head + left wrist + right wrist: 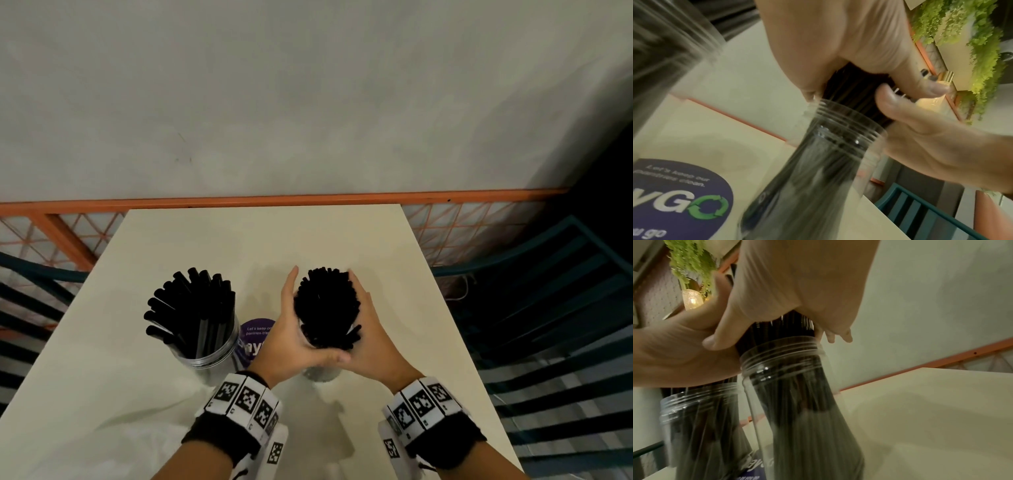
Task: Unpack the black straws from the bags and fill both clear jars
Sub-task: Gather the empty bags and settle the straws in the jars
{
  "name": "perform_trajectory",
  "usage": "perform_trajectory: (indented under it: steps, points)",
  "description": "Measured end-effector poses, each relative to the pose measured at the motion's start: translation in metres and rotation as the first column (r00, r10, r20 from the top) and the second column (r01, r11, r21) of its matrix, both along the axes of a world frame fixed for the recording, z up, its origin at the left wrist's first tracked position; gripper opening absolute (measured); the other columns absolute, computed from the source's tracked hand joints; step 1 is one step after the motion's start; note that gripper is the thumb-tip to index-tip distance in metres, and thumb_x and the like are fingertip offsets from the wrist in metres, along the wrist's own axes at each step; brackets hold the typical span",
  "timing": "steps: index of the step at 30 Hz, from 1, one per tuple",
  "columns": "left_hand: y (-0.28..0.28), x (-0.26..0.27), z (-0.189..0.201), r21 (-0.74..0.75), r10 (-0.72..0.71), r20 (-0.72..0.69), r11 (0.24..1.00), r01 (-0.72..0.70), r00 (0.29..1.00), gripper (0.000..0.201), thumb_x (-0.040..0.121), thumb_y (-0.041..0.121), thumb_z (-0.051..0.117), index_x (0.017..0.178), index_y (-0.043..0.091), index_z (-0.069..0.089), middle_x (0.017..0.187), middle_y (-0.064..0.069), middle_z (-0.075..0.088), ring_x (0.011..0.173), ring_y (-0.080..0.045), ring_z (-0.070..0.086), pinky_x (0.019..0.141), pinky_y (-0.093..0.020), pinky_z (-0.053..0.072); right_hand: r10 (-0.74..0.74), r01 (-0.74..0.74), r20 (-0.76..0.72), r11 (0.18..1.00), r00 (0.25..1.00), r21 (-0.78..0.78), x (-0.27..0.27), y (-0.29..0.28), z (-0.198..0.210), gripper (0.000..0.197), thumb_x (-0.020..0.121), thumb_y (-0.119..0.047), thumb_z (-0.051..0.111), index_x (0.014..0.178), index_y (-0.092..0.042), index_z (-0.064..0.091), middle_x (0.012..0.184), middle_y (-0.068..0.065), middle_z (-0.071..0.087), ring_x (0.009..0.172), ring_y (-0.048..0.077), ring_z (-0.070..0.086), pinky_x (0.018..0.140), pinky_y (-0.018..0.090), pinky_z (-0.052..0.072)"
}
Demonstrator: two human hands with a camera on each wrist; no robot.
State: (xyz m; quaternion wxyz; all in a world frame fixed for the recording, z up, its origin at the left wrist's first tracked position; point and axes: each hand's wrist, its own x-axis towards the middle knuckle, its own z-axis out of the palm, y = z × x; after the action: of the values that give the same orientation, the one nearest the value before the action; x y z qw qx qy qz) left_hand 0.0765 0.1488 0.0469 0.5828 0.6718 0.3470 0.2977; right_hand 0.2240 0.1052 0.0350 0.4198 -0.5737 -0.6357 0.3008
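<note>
Both hands are cupped round a thick bundle of thin black straws (325, 303) that stands in a clear jar (322, 374) at the table's middle. My left hand (291, 342) wraps its left side and my right hand (375, 342) its right side, thumbs meeting at the front. In the left wrist view the fingers (929, 84) curl round the straws (855, 84) just above the threaded jar mouth (840, 128). The right wrist view shows the same grip over this jar (785, 369). A second clear jar (205, 356), holding thicker black straws (191, 308), stands to the left.
A round purple sticker (258, 337) lies on the beige table (260, 240) between the jars. Crumpled clear plastic (102, 442) lies at the near left. Teal slatted chairs (548, 325) flank the table. An orange rail (308, 198) and a wall run behind the far edge.
</note>
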Motion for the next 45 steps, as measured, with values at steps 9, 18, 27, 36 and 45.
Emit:
perform_trajectory:
  steps: [9, 18, 27, 36, 45]
  points:
    - [-0.005, 0.022, 0.006, 0.154, 0.255, 0.070, 0.952, -0.263, 0.964, 0.072, 0.053, 0.042, 0.082, 0.114, 0.037, 0.043, 0.114, 0.013, 0.055, 0.111, 0.002, 0.052, 0.093, -0.010, 0.041, -0.158, 0.163, -0.058, 0.982, 0.986, 0.092, -0.017, 0.008, 0.028, 0.058, 0.067, -0.030, 0.069, 0.092, -0.071, 0.037, 0.093, -0.022, 0.051, 0.097, 0.014, 0.056, 0.083, 0.027, 0.045]
    - [-0.005, 0.022, 0.003, 0.094, 0.261, 0.070, 0.959, -0.267, 0.963, 0.066, 0.057, 0.027, 0.085, 0.105, 0.042, 0.043, 0.106, 0.018, 0.057, 0.102, 0.010, 0.054, 0.084, -0.005, 0.043, -0.136, 0.137, -0.032, 0.990, 0.990, 0.020, -0.014, 0.010, 0.015, 0.055, 0.066, -0.033, 0.072, 0.097, -0.064, 0.038, 0.100, -0.032, 0.053, 0.101, 0.004, 0.055, 0.103, 0.059, 0.036]
    - [-0.012, 0.007, -0.007, 0.088, 0.137, -0.008, 0.987, -0.136, 0.991, 0.090, 0.044, 0.046, 0.087, 0.120, 0.044, 0.038, 0.121, 0.016, 0.055, 0.117, 0.002, 0.050, 0.094, -0.012, 0.041, -0.105, 0.109, 0.126, 0.994, 0.987, -0.031, -0.002, -0.001, -0.024, 0.105, 0.061, -0.083, 0.049, 0.143, -0.023, 0.022, 0.151, -0.007, 0.024, 0.145, 0.017, 0.004, 0.119, 0.048, 0.001]
    - [-0.042, -0.074, -0.011, 0.185, 0.293, -0.246, 0.950, -0.253, 0.924, 0.092, 0.040, 0.075, 0.070, 0.121, 0.040, 0.048, 0.116, 0.024, 0.057, 0.109, 0.002, 0.053, 0.093, -0.016, 0.045, -0.306, 0.306, 0.078, 0.828, 0.949, -0.470, -0.017, -0.070, -0.048, 0.102, 0.050, -0.069, 0.070, 0.131, -0.018, 0.036, 0.112, -0.003, 0.046, 0.103, 0.011, 0.043, 0.086, 0.022, 0.036]
    - [-0.025, -0.136, 0.018, 0.304, 0.776, 0.098, 0.572, -0.762, 0.623, 0.082, 0.043, 0.056, 0.071, 0.115, 0.043, 0.035, 0.114, 0.024, 0.037, 0.105, 0.000, 0.044, 0.092, -0.011, 0.035, 0.047, -0.020, 0.110, 0.971, 0.993, -0.237, -0.110, -0.032, -0.001, 0.046, 0.081, -0.037, 0.066, 0.121, -0.027, 0.045, 0.102, -0.013, 0.047, 0.096, 0.003, 0.048, 0.074, 0.003, 0.037]
